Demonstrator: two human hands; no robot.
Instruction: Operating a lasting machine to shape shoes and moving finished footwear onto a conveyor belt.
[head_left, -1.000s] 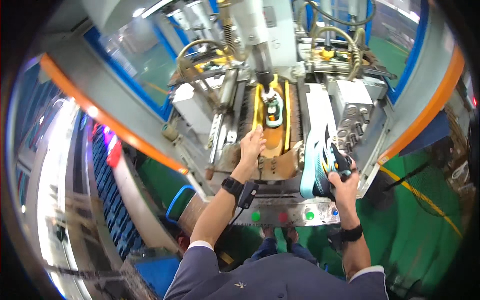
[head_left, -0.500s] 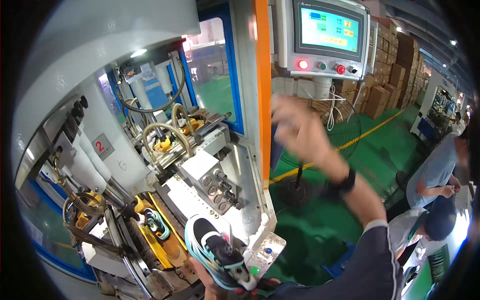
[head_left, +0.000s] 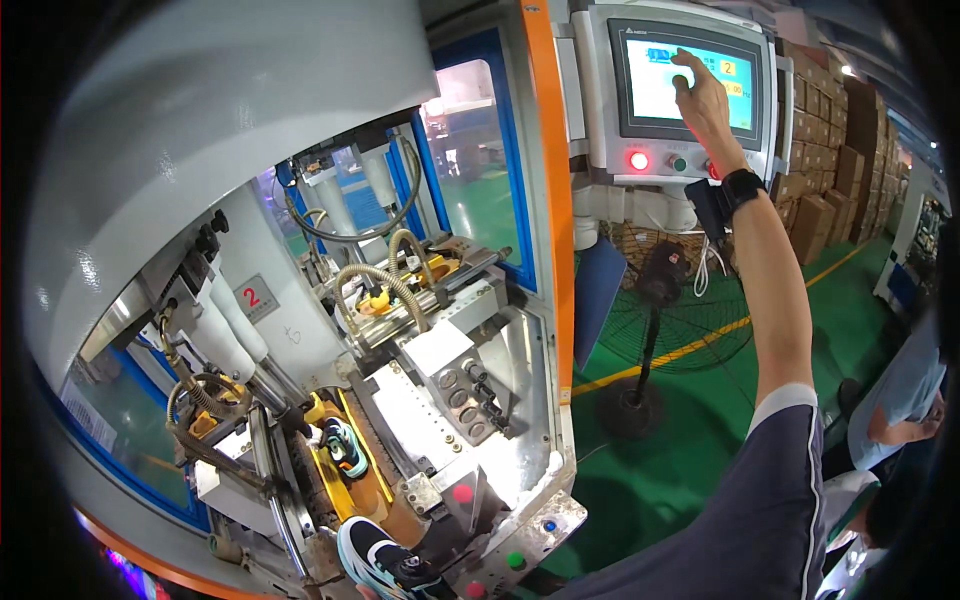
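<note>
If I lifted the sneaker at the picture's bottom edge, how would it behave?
The sneaker is probably light, and its open, dark collar may flex when squeezed. Its thick, pale sole should stay fairly stiff.

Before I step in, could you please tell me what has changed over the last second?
The right hand let go of the loose shoe and moved up and right to the touchscreen. The left hand, now almost out of view, took that shoe. The view turned right. The other shoe stayed between the yellow strips.
</note>
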